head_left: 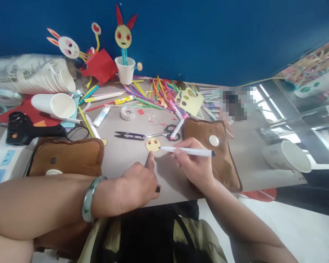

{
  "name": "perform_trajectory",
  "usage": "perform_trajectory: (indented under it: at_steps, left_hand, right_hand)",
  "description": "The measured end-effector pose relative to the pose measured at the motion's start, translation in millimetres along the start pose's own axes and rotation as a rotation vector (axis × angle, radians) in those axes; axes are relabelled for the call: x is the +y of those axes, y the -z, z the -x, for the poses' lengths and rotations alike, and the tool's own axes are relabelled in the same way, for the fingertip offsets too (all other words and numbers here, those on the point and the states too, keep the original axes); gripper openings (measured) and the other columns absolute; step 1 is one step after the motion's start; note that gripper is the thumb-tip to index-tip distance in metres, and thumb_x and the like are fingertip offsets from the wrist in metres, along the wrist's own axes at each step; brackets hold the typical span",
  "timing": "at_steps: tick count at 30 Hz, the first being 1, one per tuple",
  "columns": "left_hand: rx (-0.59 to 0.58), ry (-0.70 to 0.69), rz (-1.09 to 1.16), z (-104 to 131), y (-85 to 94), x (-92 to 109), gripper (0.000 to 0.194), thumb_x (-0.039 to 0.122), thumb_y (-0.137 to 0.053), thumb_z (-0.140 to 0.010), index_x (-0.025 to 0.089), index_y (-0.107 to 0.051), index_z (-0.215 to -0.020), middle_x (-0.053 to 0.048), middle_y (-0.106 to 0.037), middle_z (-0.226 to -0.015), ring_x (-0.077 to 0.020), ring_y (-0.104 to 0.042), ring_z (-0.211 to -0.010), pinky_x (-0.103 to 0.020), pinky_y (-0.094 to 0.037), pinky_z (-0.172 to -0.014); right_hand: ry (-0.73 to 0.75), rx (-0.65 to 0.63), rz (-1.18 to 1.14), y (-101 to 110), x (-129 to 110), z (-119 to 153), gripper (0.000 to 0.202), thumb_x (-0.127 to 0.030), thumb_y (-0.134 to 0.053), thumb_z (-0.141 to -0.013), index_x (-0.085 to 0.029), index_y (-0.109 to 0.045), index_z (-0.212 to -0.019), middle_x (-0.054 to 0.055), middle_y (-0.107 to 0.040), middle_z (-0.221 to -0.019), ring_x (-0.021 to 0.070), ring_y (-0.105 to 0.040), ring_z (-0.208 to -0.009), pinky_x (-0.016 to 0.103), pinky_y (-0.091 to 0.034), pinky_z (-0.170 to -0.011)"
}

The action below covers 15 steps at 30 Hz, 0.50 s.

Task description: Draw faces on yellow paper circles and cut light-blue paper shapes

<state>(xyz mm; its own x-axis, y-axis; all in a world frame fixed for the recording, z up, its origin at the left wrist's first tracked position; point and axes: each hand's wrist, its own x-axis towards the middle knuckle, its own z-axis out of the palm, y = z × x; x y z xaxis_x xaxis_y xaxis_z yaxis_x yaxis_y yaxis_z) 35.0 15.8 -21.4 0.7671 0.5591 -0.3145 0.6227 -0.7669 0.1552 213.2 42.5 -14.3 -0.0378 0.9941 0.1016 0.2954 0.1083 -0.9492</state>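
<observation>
My right hand (193, 164) holds a white marker (194, 151) in a writing grip. Its dark tip is at the right edge of a small yellow paper disc (152, 145), which bears two reddish eyes. My left hand (138, 182) presses its outstretched index finger on the disc's lower edge. The other fingers are curled, and a small black marker cap (157, 189) pokes out between them and the thumb. Just behind the disc lie thread snips (129, 135) and a pair of scissors (173, 132). A pink-capped marker (178, 126) rests across the scissors' handles.
Brown cushions (68, 157) flank the work spot. On the left are a black glue gun (27, 128), a paper cup (53, 105) and stacked cups (44, 75). Coloured sticks (150, 91), tape (127, 113) and a yellow sheet with holes (190, 102) lie behind. A rabbit-faced puppet (123, 36) stands in a cup.
</observation>
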Motion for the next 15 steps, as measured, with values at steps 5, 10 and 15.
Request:
perform_trajectory:
  at_steps: [5,10,15]
  left_hand:
    - [0.113,-0.006,-0.051,-2,-18.5,2,0.044,0.048,-0.055,-0.091,0.008,-0.074,-0.091,-0.033,-0.063,-0.124,-0.0261,-0.069,-0.074,-0.030,-0.042,-0.054]
    - [0.213,0.050,-0.062,-2,-31.7,6,0.052,0.056,-0.050,-0.091,0.008,-0.071,-0.088,-0.032,-0.056,-0.135,-0.0229,-0.067,-0.072,-0.031,-0.040,-0.055]
    - [0.226,0.051,-0.053,0,-31.9,8,0.051,0.055,-0.052,-0.090,0.007,-0.070,-0.090,-0.034,-0.053,-0.138,-0.0237,-0.066,-0.070,-0.031,-0.036,-0.052]
  right_hand:
    - [0.073,-0.050,0.029,-6,22,-12,0.003,-0.023,-0.055,-0.086,-0.020,-0.058,-0.085,-0.002,-0.067,-0.065,0.0100,-0.055,-0.042,0.024,-0.046,-0.043]
    - [0.211,-0.002,0.328,-5,33,-15,0.004,-0.020,-0.060,-0.078,-0.023,-0.058,-0.076,-0.003,-0.063,-0.057,0.0126,-0.057,-0.049,0.025,-0.048,-0.049]
    - [0.254,-0.052,0.394,-7,34,-16,0.006,-0.022,-0.060,-0.078,-0.023,-0.055,-0.075,-0.003,-0.064,-0.058,0.0126,-0.057,-0.049,0.024,-0.047,-0.048]
